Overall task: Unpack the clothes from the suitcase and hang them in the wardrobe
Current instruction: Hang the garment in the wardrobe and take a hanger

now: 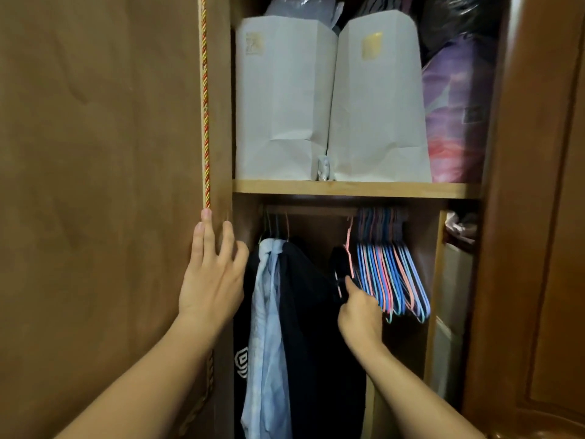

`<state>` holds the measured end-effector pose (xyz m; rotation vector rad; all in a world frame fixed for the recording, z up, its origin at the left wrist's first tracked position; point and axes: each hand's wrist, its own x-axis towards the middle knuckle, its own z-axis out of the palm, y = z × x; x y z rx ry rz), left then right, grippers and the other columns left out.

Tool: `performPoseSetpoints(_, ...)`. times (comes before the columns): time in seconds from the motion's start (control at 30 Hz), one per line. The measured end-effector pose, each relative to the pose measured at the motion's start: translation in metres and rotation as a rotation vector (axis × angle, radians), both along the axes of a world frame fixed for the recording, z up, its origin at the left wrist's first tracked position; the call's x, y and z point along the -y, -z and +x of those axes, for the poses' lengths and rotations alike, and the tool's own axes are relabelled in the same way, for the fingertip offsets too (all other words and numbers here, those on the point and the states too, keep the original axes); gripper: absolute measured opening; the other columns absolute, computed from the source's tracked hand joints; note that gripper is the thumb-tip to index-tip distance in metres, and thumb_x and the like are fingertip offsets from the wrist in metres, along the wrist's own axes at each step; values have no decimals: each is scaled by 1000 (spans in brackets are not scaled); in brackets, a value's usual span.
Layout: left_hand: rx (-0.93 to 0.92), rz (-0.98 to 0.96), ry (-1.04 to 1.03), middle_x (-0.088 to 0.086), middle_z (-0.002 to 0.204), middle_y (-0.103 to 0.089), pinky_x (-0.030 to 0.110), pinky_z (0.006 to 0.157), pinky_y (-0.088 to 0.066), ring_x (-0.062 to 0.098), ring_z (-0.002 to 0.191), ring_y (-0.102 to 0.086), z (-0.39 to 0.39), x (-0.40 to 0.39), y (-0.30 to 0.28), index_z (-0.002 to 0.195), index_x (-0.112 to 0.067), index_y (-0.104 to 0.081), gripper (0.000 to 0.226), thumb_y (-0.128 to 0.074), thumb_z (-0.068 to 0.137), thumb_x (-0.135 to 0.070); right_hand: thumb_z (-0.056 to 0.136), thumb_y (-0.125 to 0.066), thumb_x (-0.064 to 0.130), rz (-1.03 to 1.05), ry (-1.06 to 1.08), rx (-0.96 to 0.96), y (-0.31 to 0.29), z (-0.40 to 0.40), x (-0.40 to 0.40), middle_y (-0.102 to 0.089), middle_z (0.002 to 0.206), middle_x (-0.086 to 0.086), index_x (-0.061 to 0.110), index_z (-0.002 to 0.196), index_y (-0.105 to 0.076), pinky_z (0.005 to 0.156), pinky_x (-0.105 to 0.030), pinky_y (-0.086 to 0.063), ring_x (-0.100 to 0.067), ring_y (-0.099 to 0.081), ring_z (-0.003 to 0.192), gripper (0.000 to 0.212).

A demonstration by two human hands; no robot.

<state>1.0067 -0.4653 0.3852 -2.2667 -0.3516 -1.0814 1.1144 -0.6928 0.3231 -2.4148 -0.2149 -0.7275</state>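
Open wardrobe (348,189), rail just under its shelf. Left hand (212,274) flat, fingers straight, against the door edge beside the hung clothes (285,312). Right hand (359,312) pinching a dark garment's hanger (340,274) beside spare hangers (392,274). Probably settling it; next, letting go.

One head-worn view, close up, facing forward into the open wardrobe (348,189) at shelf height
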Motion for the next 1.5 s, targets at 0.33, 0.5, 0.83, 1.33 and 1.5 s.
performPoseSetpoints(0.33, 67, -25, -44, 25, 157, -35, 63, 122, -4, 64, 145, 9, 15, 2, 8, 120, -10, -65, 46, -54, 86, -39, 93, -42, -1, -157, -84, -109, -25, 101, -27, -64, 117, -19, 17, 136, -52, 83, -39, -50, -40, -61, 107, 47)
performPoseSetpoints(0.5, 92, -33, -9, 25, 155, -38, 62, 123, -5, 61, 146, 7, 14, 5, 8, 112, -8, -70, 48, -51, 85, -43, 96, -47, 7, 90, -172, -196, -8, 113, -19, -60, 123, -19, 23, 159, -11, 78, -36, -46, -37, -61, 104, 74)
performPoseSetpoints(0.83, 74, -29, 2, 23, 153, -43, 62, 122, -7, 60, 147, 6, 12, 6, 10, 100, -10, -73, 43, -50, 84, -44, 91, -48, 8, 79, -484, -436, -11, 113, -117, -49, 144, -16, 17, 153, -27, 109, -39, -42, -36, -50, 129, 66)
performPoseSetpoints(1.33, 87, -53, 4, 24, 154, -40, 63, 122, -7, 61, 146, 6, 15, 8, 12, 92, -9, -72, 36, -52, 82, -38, 87, -58, 18, -778, 2, 257, 0, 117, 5, -52, 116, -9, 16, 114, -62, 86, -41, -40, -31, -47, 108, 27)
performPoseSetpoints(1.5, 84, -44, 17, 24, 152, -42, 64, 121, -9, 62, 146, 6, 14, 7, 12, 92, -9, -71, 35, -52, 82, -37, 99, -45, 11, -802, 131, 111, -11, 120, 25, -49, 129, -14, 8, 140, -40, 82, -36, -50, -30, -58, 110, 42)
